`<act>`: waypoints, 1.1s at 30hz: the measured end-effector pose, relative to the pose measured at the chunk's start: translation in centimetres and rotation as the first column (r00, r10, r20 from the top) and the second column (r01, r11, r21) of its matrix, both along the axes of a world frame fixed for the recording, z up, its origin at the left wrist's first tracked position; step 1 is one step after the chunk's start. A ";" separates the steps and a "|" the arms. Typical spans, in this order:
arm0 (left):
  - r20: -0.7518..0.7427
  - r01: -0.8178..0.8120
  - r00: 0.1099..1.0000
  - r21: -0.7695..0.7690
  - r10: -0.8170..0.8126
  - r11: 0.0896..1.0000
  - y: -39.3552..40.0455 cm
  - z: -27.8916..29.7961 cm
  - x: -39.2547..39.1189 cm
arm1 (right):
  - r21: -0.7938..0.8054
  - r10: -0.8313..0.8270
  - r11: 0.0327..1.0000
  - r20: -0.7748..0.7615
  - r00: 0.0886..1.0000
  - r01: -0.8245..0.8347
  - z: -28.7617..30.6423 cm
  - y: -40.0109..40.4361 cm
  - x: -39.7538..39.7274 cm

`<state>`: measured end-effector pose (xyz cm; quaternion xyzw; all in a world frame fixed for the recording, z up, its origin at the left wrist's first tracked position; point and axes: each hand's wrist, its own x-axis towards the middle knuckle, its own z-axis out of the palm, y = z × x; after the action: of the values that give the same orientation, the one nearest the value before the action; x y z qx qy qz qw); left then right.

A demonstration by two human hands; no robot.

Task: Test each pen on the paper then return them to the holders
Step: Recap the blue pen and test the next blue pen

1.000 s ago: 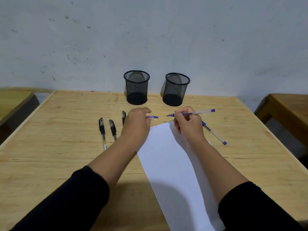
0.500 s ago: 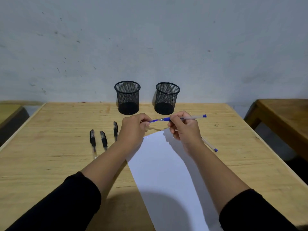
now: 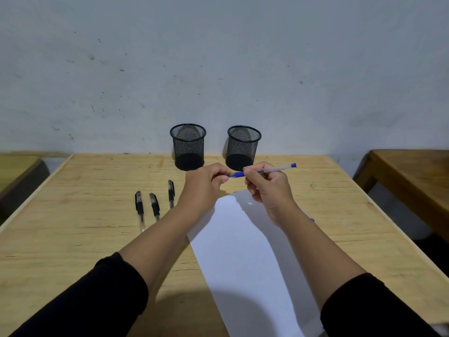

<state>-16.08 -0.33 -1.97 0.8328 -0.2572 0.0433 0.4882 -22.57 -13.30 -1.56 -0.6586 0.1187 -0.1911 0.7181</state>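
Three black pens (image 3: 153,205) lie left of centre on the wooden table (image 3: 73,234), beside the left hand (image 3: 202,188), which pinches the blue pen (image 3: 262,171) at its tip end. Right hand (image 3: 269,188) grips its barrel above the paper (image 3: 243,251). Two mesh holders (image 3: 188,147) stand at the far edge.

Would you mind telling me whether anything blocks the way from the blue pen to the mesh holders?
Nothing visible does. The blue pen, held in both hands, sits just in front of the right black mesh holder, whose open top looks clear.
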 end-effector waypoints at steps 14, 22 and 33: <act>0.112 -0.086 0.990 0.019 0.083 0.996 2.2 0.4 -0.1 | -0.058 0.034 0.998 0.025 0.999 -0.033 0.4 1.8 -1.1; 0.115 -0.079 0.990 0.024 0.075 0.997 1.0 1.8 0.7 | -0.428 -0.163 0.896 -0.067 0.984 0.119 -0.5 0.5 -4.0; 0.013 -0.034 0.999 0.287 0.031 0.957 -3.4 -4.1 -3.1 | -0.703 -0.471 0.672 -0.164 0.867 0.233 -3.0 -4.8 -7.2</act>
<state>-19.20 -3.72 -6.09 0.8988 -0.2492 0.0171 0.3601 -29.81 -18.14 -4.59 -0.8553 0.2888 -0.2435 0.3547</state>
